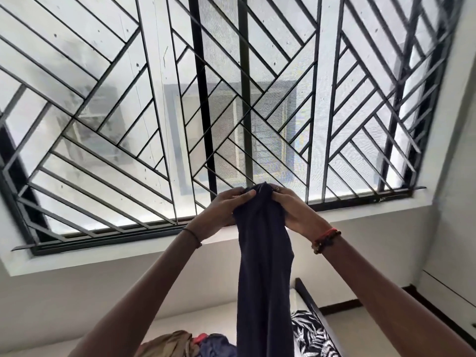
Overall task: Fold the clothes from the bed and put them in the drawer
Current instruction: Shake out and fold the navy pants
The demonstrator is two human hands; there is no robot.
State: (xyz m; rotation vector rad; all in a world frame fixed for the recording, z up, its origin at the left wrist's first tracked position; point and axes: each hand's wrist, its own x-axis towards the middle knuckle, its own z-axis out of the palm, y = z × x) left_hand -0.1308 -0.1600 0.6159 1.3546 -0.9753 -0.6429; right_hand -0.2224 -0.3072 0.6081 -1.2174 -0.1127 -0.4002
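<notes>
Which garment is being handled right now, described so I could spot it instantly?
Start at the big window with the black diagonal grille. In front of its lower edge, the left hand and right hand grip the top of a long dark navy garment hanging straight down. Unlike the tan and blue clothes heaped below, it is held up in the air.

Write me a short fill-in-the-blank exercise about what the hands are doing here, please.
The left hand and the right hand grip the dark garment at its ____ end. Behind it, black bars cover a ____. The red bracelet is on the ____ wrist.
Missing words: top; window; right.
</notes>
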